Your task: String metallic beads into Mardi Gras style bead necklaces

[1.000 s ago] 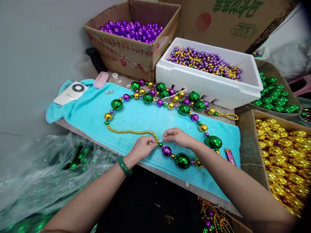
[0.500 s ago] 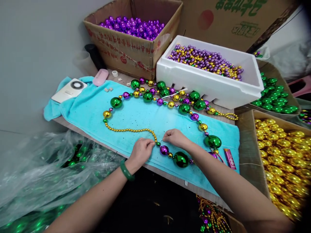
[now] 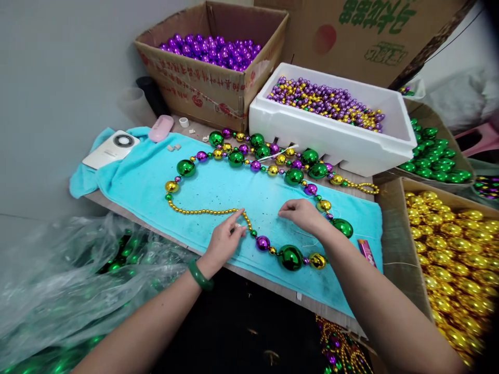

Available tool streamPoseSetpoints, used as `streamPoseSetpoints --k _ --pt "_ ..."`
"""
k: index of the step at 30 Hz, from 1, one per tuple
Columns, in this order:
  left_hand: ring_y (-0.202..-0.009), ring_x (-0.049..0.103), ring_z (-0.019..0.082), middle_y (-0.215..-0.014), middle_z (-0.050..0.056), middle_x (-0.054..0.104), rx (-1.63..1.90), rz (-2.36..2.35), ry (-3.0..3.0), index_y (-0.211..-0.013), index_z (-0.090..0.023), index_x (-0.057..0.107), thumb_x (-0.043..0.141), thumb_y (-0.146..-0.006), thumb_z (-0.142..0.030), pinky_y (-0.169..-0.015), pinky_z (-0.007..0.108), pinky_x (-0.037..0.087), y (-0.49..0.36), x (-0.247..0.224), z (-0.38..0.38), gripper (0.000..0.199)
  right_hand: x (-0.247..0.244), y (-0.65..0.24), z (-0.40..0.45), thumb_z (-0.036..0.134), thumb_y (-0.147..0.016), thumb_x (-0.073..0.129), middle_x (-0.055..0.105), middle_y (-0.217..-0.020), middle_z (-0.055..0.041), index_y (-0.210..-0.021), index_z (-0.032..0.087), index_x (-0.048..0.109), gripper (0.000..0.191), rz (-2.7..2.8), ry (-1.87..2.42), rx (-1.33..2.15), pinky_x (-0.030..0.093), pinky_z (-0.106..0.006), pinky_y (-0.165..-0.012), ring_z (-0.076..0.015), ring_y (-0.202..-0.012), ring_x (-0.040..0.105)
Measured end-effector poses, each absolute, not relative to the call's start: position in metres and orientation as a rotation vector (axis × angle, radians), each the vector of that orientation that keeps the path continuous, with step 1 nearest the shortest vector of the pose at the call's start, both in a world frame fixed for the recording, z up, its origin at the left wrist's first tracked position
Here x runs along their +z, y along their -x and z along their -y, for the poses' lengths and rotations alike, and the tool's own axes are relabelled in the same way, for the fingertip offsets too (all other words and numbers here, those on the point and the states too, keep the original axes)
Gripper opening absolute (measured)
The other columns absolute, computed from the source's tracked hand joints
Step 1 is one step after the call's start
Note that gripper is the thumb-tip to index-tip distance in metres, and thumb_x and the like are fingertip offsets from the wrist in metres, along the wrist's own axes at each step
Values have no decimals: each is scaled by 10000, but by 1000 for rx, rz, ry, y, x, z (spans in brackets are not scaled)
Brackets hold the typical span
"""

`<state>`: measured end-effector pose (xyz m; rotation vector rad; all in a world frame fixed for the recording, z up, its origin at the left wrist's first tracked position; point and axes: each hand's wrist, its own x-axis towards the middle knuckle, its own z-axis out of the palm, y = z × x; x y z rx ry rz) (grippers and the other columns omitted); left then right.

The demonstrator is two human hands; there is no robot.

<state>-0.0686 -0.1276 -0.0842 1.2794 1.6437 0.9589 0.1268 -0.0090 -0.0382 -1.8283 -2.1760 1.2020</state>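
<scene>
Left hand (image 3: 223, 243): thumb and index parted, index touching gold beads (image 3: 210, 212).
Right hand (image 3: 306, 215): fingertips pinched together; anything between them I couldn't tell.
Bead strand (image 3: 290, 257): ran from left grip, looping beyond both on the towel (image 3: 218, 187); I judged close fingertip work, next move calling for a precise pinch.
Loose thread (image 3: 309, 244): just beside right grip, possible snag.
Foam box (image 3: 312, 130): stood beyond both grips.

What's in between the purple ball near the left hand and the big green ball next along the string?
A small gold bead sits between the purple ball and the big green ball, in the head view.
</scene>
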Motion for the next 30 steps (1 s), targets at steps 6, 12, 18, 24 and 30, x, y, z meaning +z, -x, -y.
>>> streamPoseSetpoints --k 6,12,18,24,30 --pt "-783 637 165 -731 7 687 958 -1601 -1230 -1127 -162 580 531 -788 -266 -794 288 447 64 -74 117 358 -4 -115 21 278 -727 581 606 -605 -12 -721 173 677 142 2283 1665 1046 335 -255 -523 -126 -552 491" --pt "-792 644 175 -809 32 708 980 -1595 -1230 -955 -173 658 564 -757 -239 -755 285 465 57 -74 107 229 13 -88 26 209 -746 565 681 -737 -34 -751 191 699 135 2484 1431 966 353 -258 -585 -148 -667 559" --pt "-695 611 158 -727 23 693 965 -1619 -1313 -733 -162 684 542 -760 -233 -681 273 436 53 -70 103 161 12 -58 20 145 -725 535 673 -728 -30 -730 191 692 164 2677 1304 947 348 -241 -579 -143 -674 557" --pt "-668 606 156 -684 24 687 1024 -1592 -1223 -726 -164 673 540 -773 -307 -673 276 442 59 -84 100 201 -5 -64 11 199 -747 598 621 -1066 -74 -983 193 686 252 2601 1316 920 405 -265 -705 -146 -763 563" --pt "-678 605 152 -697 34 686 1059 -1518 -1084 -738 -160 662 570 -744 -325 -665 269 456 64 -91 99 189 -33 -83 20 195 -748 601 655 -925 -55 -810 182 702 119 2591 1373 1080 414 -258 -729 -170 -820 580"
